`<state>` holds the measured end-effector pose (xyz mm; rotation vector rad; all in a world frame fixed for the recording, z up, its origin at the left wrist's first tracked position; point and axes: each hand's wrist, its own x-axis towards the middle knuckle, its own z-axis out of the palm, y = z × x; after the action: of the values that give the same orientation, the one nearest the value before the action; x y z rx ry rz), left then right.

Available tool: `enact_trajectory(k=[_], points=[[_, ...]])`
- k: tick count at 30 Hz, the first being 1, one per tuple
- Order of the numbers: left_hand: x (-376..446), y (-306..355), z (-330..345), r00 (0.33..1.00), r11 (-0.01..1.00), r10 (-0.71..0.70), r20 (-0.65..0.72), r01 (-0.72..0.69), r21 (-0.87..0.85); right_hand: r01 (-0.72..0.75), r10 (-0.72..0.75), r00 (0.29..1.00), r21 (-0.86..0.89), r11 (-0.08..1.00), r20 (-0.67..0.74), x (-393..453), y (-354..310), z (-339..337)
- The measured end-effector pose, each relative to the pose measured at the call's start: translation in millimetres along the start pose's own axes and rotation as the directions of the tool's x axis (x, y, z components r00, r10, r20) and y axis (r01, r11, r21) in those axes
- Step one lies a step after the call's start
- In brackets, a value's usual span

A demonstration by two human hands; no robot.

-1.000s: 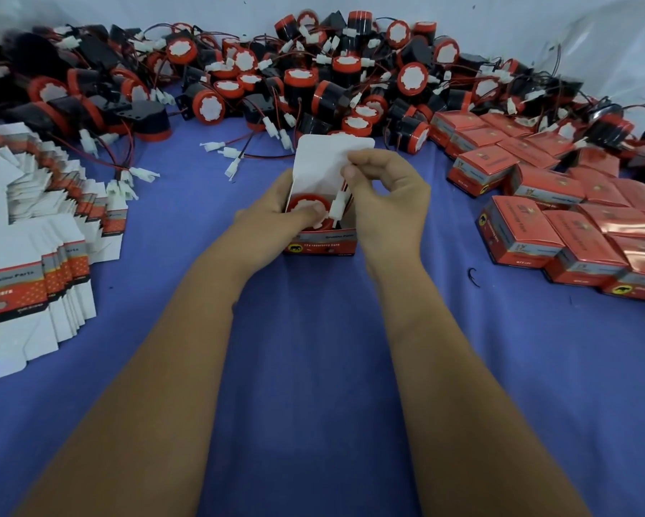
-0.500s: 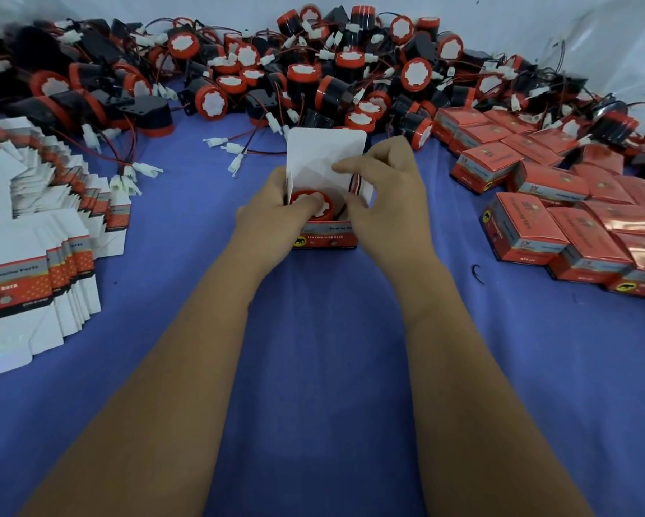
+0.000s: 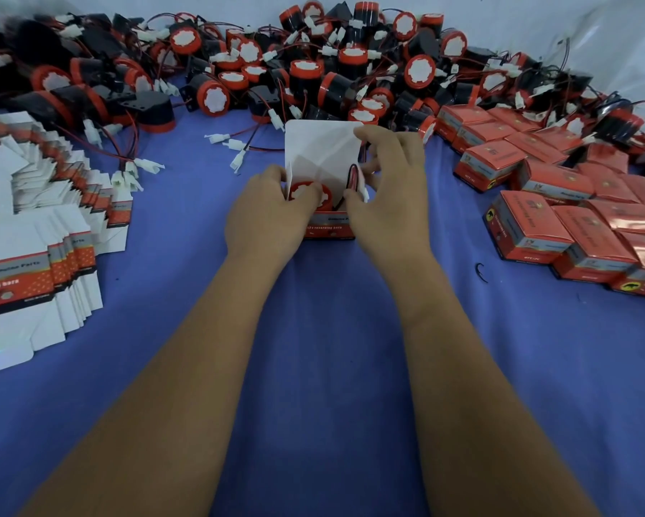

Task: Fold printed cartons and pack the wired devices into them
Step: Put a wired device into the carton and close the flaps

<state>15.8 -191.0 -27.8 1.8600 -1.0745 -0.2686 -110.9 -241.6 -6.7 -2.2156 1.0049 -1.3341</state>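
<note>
An open red printed carton (image 3: pixel 328 227) stands on the blue cloth at centre, its white lid flap (image 3: pixel 323 147) raised. A red-and-black wired device (image 3: pixel 306 192) sits inside, its white top showing. My left hand (image 3: pixel 265 214) grips the carton's left side, the thumb pressing on the device. My right hand (image 3: pixel 392 192) holds the carton's right side, its fingers curled over the lid's right edge and its thumb pushing the looped red and black wire (image 3: pixel 352 179) into the carton.
A heap of loose wired devices (image 3: pixel 313 72) stretches along the back. Packed red cartons (image 3: pixel 559 203) lie in rows at the right. Stacks of flat, unfolded cartons (image 3: pixel 37 248) fan out at the left. A small black hook-shaped scrap (image 3: pixel 480 272) lies on the cloth.
My right hand came down from the lid's top, pushing the white connector and wire into the carton. The left thumb stays on the device.
</note>
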Motion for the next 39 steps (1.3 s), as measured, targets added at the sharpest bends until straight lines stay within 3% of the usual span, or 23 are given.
enact_trajectory(k=[5,9,16,19,22,24,26,27,29,31,34,39], points=[[0.0,3.1,-3.2,0.994,0.999,-0.012,0.108,0.018,-0.051,-0.135,0.105,0.985,0.228,0.964,0.138,-7.3,-2.2,1.0],[6.4,7.7,-14.1,0.943,0.879,-0.142,0.301,0.26,-0.4,-0.254,0.216,0.965,0.315,0.914,0.148,-3.3,2.6,-1.1],[8.7,-4.3,-12.5,0.953,0.919,0.015,0.303,0.106,-0.379,-0.365,0.355,0.931,0.295,0.883,0.089,-2.5,4.2,7.2],[10.3,-6.8,-10.1,0.979,0.924,0.046,0.201,0.035,-0.382,-0.312,0.273,0.947,0.276,0.909,0.17,-1.9,7.0,3.5],[8.4,-6.3,-12.5,0.993,0.895,0.1,0.067,-0.061,-0.442,-0.236,0.201,0.966,0.246,0.94,0.16,-1.0,7.8,0.7],[7.7,-6.3,-14.3,0.998,0.862,0.037,0.056,-0.003,-0.506,-0.241,0.202,0.962,0.227,0.944,0.184,-1.8,8.3,0.0],[8.8,-4.0,-18.8,0.989,0.78,-0.062,0.137,0.134,-0.612,-0.334,0.276,0.934,0.283,0.899,0.226,-1.9,10.1,-2.4],[9.4,-4.7,-21.7,0.981,0.77,-0.061,0.186,0.165,-0.617,-0.39,0.316,0.915,0.347,0.853,0.251,-1.7,10.8,-4.6],[9.3,-7.4,-26.9,0.969,0.848,-0.023,0.247,0.15,-0.508,-0.43,0.33,0.899,0.444,0.786,0.287,-2.0,12.8,-10.6],[6.2,-11.4,-28.8,0.959,0.922,0.063,0.276,0.05,-0.383,-0.407,0.286,0.901,0.405,0.819,0.327,-3.3,15.0,-14.3],[2.5,-12.6,-28.7,0.94,0.953,0.193,0.282,-0.111,-0.284,-0.314,0.185,0.889,0.265,0.912,0.418,-5.9,20.3,-15.2],[2.4,-15.1,-33.4,0.912,0.96,0.22,0.345,-0.141,-0.24,-0.338,0.165,0.855,0.287,0.896,0.491,-5.8,26.6,-21.3]])
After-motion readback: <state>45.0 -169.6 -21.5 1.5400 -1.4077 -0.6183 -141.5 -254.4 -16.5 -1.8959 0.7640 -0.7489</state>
